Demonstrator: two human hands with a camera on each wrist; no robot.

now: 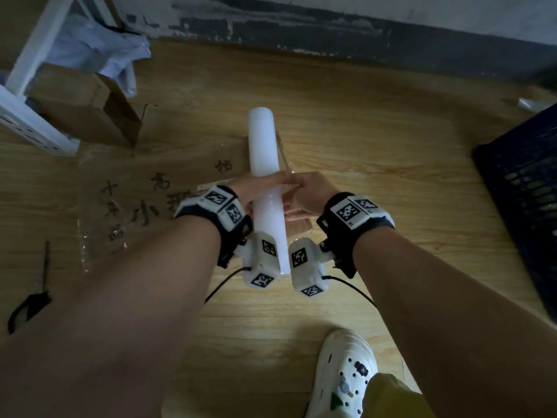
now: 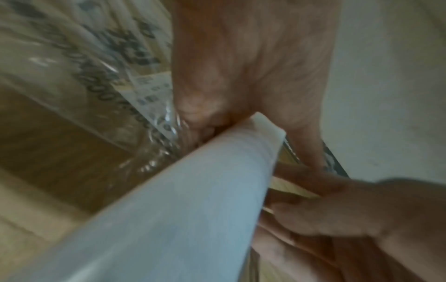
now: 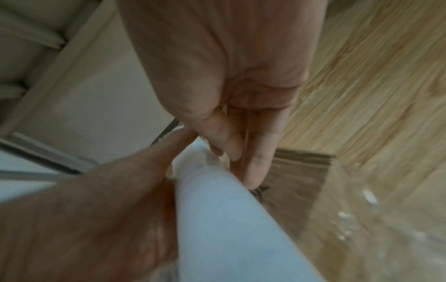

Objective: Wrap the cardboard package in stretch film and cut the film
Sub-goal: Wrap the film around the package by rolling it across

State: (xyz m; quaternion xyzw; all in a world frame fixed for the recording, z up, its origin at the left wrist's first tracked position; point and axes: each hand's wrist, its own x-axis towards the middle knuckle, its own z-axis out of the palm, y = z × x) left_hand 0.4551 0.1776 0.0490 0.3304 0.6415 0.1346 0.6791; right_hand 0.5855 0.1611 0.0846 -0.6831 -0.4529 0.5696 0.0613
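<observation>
A white stretch film roll (image 1: 265, 164) is held lengthwise above the floor, pointing away from me. My left hand (image 1: 254, 190) grips it from the left with a finger laid over the top, and my right hand (image 1: 304, 196) holds it from the right. The flat cardboard package (image 1: 168, 191), printed with dark characters, lies on the floor under glossy film, left of and beneath the roll. In the left wrist view the roll (image 2: 181, 209) runs between the left hand (image 2: 241, 66) and the right hand (image 2: 337, 209), beside the film-covered package (image 2: 72, 85). The right wrist view shows the roll (image 3: 229, 219), the right fingers (image 3: 258, 162) against it, and clear film (image 3: 362, 229).
Black-handled scissors (image 1: 33, 297) lie on the wood floor at the left. An open cardboard box (image 1: 87, 113) and a white frame (image 1: 30, 122) stand at the back left. A dark crate (image 1: 527, 191) sits at the right. My white shoe (image 1: 343, 375) is near the bottom.
</observation>
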